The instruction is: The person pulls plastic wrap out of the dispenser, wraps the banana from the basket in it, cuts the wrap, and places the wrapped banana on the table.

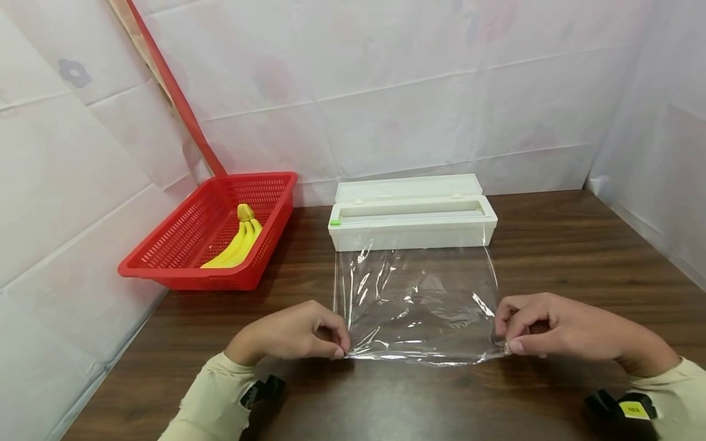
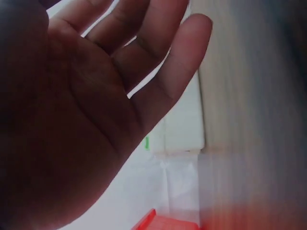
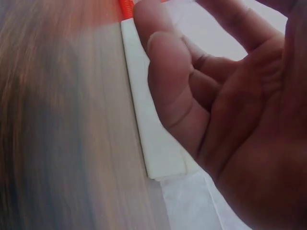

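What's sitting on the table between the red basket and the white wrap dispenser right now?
Nothing: in the head view, only bare brown table separates the red basket from the white dispenser.

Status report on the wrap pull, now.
Left hand and right hand each pinch a near corner of the cling film. Film drawn out flat from the white dispenser box over the table. Nothing in the way.

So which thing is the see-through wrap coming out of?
Look at the brown wooden table. At its back edge, right of the red plastic basket holding yellow bananas, sits a long white plastic dispenser box. It is the only white box, and the clear film stretches from it.
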`<move>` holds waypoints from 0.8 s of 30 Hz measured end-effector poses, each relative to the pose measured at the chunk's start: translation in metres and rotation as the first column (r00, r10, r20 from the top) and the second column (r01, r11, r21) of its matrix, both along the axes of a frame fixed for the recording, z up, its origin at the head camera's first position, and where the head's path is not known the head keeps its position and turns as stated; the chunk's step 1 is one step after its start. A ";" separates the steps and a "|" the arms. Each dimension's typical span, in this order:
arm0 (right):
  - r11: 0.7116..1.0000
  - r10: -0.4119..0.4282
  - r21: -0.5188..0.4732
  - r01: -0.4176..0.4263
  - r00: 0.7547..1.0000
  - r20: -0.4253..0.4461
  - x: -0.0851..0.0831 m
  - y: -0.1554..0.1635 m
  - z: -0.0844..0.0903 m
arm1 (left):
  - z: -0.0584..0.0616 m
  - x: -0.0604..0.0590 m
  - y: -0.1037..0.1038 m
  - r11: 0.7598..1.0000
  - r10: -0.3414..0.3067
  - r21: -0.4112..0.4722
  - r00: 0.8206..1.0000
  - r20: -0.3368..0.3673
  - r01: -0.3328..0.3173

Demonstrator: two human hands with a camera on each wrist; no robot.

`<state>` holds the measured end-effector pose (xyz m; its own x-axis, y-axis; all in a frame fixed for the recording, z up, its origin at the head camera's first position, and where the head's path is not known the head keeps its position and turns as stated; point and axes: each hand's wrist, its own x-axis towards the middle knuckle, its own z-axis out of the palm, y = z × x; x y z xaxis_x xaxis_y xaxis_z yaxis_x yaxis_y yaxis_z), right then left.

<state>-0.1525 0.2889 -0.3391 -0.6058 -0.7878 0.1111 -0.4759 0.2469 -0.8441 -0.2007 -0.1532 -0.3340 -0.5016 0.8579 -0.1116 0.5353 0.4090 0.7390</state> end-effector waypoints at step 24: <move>0.989 0.067 0.128 -0.077 0.995 0.078 -0.006 -0.002 -0.016 | -0.004 -0.003 -0.001 0.998 -0.021 -0.067 1.000 -0.023 0.020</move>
